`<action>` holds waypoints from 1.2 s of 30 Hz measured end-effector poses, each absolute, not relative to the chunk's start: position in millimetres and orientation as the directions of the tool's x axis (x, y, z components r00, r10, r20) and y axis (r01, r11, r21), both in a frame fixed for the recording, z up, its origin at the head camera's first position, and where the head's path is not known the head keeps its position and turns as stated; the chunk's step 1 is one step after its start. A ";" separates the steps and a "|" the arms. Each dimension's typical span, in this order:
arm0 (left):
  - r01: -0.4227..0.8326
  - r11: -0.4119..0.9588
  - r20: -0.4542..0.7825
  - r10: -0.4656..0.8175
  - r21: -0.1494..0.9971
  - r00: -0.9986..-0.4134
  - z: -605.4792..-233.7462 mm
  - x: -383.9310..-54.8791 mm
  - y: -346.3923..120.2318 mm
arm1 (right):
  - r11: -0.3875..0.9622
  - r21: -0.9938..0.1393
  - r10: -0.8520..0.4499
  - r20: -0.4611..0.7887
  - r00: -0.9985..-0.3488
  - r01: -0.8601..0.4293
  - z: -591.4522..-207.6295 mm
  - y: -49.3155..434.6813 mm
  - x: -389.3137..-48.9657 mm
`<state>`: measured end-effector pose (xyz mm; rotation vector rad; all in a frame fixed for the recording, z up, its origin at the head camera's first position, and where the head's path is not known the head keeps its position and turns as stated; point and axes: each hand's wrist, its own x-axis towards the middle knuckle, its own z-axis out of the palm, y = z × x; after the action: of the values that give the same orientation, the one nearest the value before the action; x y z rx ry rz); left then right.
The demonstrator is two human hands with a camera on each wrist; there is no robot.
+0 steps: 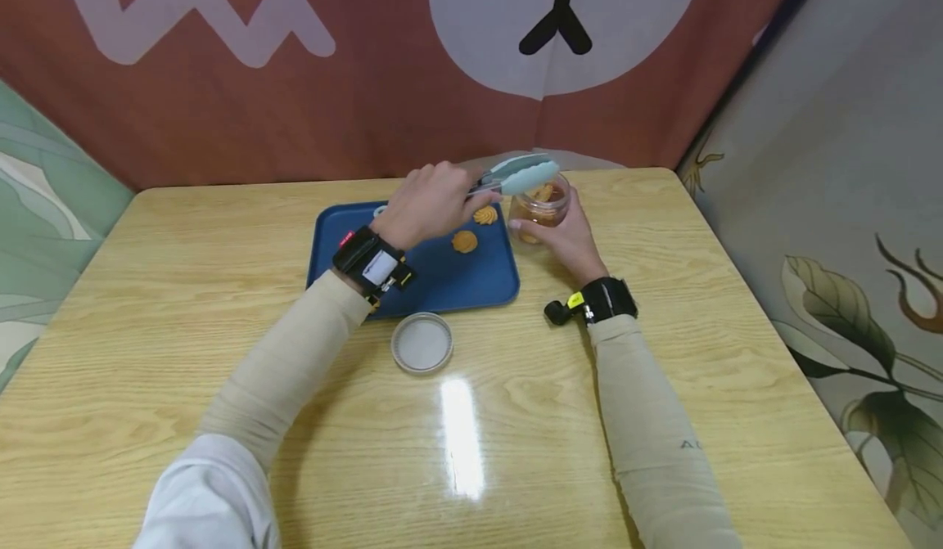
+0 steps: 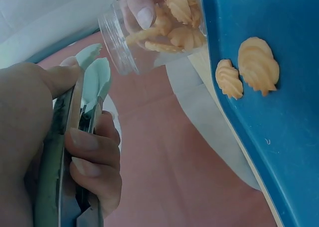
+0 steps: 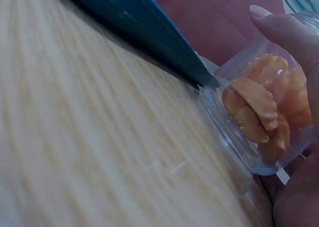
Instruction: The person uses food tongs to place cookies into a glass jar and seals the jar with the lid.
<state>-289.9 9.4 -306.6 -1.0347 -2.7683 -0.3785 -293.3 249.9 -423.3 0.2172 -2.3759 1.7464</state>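
Left grip [image 1: 433,199] holds the tongs [image 1: 529,176]; right grip [image 1: 569,245] clasps the jar [image 2: 119,40], right of the tray [image 1: 475,283]; cookies [image 2: 258,65] look light, brittle; pinch sides gently.

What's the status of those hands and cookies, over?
Left hand grips tongs; right hand holds uncapped jar, cookies inside. Two more cookies visible on tray. Lid aside, nothing visibly in the way.

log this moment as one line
left hand: holds tongs | right hand: grips open jar of cookies | tray: two cookies visible | lid: on table
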 end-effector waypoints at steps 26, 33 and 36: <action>0.683 0.717 0.328 0.618 0.139 -0.715 -305.5 -279.7 -3.1 | 0.329 -0.922 0.009 0.220 -0.976 -0.205 -423.3 253.1 -291.7; 0.673 0.737 0.313 0.626 0.061 -0.714 -299.6 -269.5 -19.7 | 0.333 -0.916 0.004 0.239 -0.971 -0.224 -417.3 253.0 -288.4; 0.655 0.753 0.297 0.612 0.063 -0.733 -299.5 -265.2 -31.9 | 0.325 -0.920 -0.003 0.232 -0.973 -0.221 -406.4 250.3 -281.4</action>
<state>-265.2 -31.9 -299.5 -0.9928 -2.6935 -0.2375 -281.4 250.3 -406.4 0.2053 -2.3974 1.7111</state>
